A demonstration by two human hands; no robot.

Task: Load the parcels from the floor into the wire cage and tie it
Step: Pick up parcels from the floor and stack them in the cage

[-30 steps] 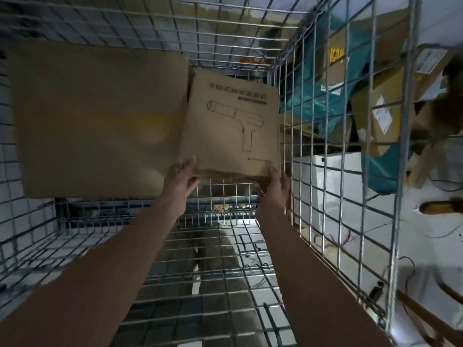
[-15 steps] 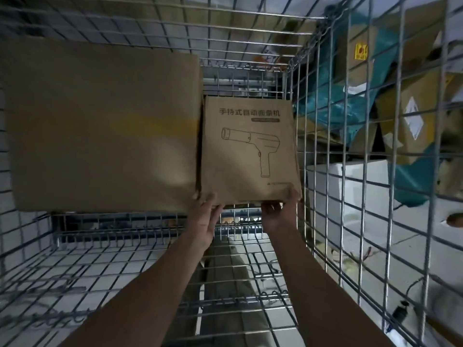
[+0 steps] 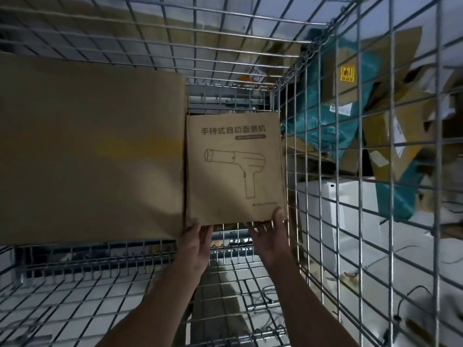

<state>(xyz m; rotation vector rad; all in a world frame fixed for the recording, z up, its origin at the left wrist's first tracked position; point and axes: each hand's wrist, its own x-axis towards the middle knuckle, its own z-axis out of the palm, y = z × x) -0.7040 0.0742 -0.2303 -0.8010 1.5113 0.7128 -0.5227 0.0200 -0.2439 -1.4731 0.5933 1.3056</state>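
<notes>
- Head view, looking down into a wire cage (image 3: 323, 151) of grey metal mesh, its floor and right wall both in sight.
- Small brown box (image 3: 235, 169): cardboard, printed with a line drawing of a pistol-shaped appliance and a row of Chinese characters. Position: inside the cage, at the far end, between the large box and the right mesh wall, close against both.
- Large plain box (image 3: 92, 149): brown cardboard, inside the cage, filling the far left; its right edge meets the small box.
- Left hand (image 3: 196, 242): fingers up against the near lower-left corner of the small box, at the seam with the large box; whether they curl round the edge cannot be told.
- Right hand (image 3: 269, 234): grasping the lower-right corner of the small box, thumb on the printed face, fingers underneath.
- Outside the right wall: a heap of parcels (image 3: 380, 126), brown cartons and teal bags, lying on the floor.
</notes>
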